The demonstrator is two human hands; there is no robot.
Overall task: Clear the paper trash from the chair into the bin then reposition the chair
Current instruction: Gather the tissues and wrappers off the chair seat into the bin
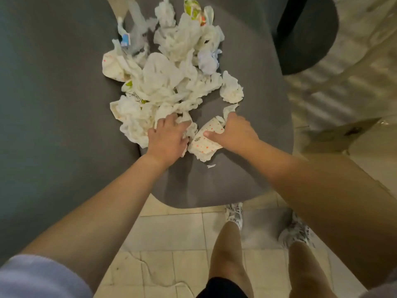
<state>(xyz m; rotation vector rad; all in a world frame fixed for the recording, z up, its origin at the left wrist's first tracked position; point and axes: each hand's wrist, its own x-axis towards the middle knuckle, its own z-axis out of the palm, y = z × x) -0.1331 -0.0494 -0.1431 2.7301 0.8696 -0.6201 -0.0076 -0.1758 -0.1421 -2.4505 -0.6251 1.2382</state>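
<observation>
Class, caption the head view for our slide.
Left hand and right hand grip crumpled paper on a grey chair.

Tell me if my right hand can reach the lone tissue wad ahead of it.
Probably yes: the tissue wad lies uncovered on the chair seat, apart from the pile, just beyond the right hand, though that hand is gripping dotted paper.

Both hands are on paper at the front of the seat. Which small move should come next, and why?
Probably lift both handfuls off the chair seat. The right hand pinches the dotted paper, the left hand grips crumpled tissue, and a large pile of paper waits behind them.
</observation>
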